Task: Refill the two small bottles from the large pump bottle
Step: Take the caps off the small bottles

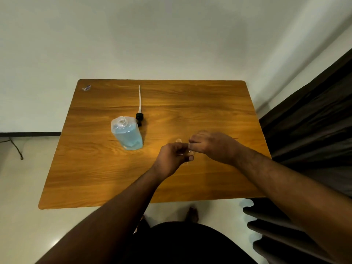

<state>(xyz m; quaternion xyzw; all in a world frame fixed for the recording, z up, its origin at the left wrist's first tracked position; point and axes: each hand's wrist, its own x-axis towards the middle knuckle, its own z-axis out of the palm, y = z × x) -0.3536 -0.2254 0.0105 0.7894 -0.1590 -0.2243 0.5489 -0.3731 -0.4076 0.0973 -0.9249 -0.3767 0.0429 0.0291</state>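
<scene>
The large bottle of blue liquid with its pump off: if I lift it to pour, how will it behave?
The large bottle looks well over half full, so probably heavy for its size. Its neck is open, with the pump lying on the table, so tipping may spill. The clear walls look thin and may flex when squeezed.

Left hand (174, 156) and right hand (207, 144) meet, fingers curled.

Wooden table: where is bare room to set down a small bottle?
Bare wood lies along the near edge of the wooden table and right of the black pump head. Crowded: around the clear, blue-filled large bottle and both hands.
</scene>
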